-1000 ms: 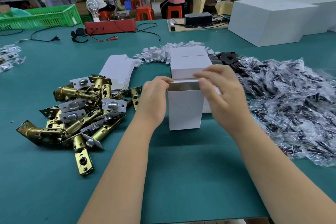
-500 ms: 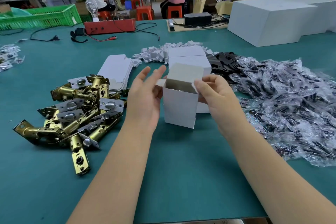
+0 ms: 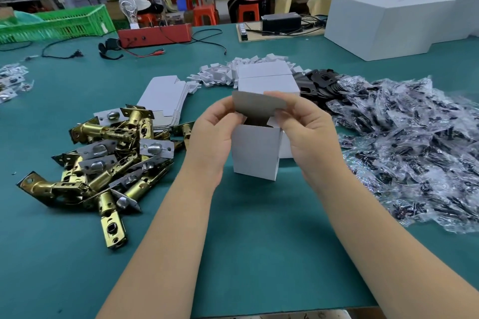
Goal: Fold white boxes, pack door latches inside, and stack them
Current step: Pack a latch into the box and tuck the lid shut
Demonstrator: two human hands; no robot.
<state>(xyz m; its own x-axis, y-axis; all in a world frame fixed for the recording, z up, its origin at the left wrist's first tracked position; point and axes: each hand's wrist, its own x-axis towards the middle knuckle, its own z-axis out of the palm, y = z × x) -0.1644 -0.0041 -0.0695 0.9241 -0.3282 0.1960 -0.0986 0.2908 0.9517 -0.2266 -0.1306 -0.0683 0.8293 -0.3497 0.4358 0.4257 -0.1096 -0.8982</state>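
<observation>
Head view: small white box (image 3: 255, 153) upright on the tabletop (image 3: 259, 241), lid flap (image 3: 259, 107) now pinched at both corners by left hand (image 3: 215, 134) and right hand (image 3: 305, 132); half a second ago left was off it. I'd read this as closing, tuck next.

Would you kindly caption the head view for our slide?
Both hands, left hand and right hand, pinch the white box lid flap beside brass door latches.
</observation>
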